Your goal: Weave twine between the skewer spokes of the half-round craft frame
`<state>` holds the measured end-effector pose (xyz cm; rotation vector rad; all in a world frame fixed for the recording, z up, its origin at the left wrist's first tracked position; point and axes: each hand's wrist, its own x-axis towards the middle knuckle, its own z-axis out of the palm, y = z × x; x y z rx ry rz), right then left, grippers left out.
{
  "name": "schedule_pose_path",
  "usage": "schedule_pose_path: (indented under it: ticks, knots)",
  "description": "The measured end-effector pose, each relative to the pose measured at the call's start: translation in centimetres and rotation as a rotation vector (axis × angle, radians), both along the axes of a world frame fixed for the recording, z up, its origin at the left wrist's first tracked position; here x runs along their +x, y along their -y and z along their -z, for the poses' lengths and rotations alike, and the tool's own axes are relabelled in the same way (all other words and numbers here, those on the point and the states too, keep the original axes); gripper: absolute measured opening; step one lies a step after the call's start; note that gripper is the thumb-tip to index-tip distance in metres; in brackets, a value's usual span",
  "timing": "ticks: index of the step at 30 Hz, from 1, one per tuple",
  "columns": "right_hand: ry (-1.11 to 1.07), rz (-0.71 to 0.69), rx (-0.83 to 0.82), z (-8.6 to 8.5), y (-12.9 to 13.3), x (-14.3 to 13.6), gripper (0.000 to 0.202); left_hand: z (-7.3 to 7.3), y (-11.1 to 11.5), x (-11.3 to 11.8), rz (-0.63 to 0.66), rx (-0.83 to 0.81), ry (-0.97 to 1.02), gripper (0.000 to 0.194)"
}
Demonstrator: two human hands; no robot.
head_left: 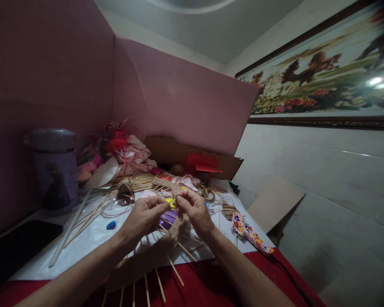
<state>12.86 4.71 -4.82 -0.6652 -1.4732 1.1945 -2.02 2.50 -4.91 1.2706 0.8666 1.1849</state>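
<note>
My left hand is closed in a pinch above the worktable, and whatever lies between its fingertips is too small to make out. Close by on the right, my right hand pinches too; its fingertips hide what they hold. Beneath both hands is a curved ring woven of brown twine, with thin wooden sticks poking outward from it. A purple piece and a yellow piece show between and behind the hands.
A hot glue gun with flowered covering lies right, its cord trailing off the edge. Bundled sticks, a clear glue stick, a blue lump and a dark phone-like slab lie left. A purple canister stands behind.
</note>
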Motion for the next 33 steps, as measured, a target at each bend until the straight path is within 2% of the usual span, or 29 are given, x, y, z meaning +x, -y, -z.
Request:
schedule_pose_path:
  ticks: [5,9,14,19,22,24,27,29,33]
  knots:
    - [0.079,-0.024,0.054,0.7,-0.2,-0.2,0.026,0.5,-0.3,-0.1,-0.003,0.039,-0.051,0.036]
    - [0.082,0.014,0.094,0.6,-0.2,-0.2,0.023,0.8,-0.4,-0.2,-0.005,0.064,-0.107,0.033]
    - [0.079,0.044,0.08,0.1,-0.3,0.3,0.022,0.1,0.1,-0.1,-0.042,0.046,-0.15,0.029]
    - [0.145,0.001,0.118,0.4,-1.1,0.9,0.018,-0.3,0.1,-0.4,-0.079,0.052,-0.144,0.028]
    - [0.283,0.035,0.26,0.3,-1.3,1.5,0.009,-0.2,-0.1,-0.6,-0.104,0.081,-0.155,0.025]
    - [0.444,0.114,0.461,0.1,-1.3,1.9,0.003,-0.1,-0.2,-0.6,-0.109,0.098,-0.189,0.025]
    - [0.62,0.209,0.721,-0.1,-1.3,2.3,0.009,-0.1,0.0,-0.3,-0.095,0.141,-0.245,0.026]
    - [0.626,0.254,0.755,-0.1,-1.5,2.4,0.01,-0.3,0.3,0.0,-0.094,0.179,-0.26,0.025]
    - [0.566,0.314,0.721,0.3,-2.0,2.3,0.007,-0.8,0.9,0.6,-0.12,0.237,-0.28,0.024]
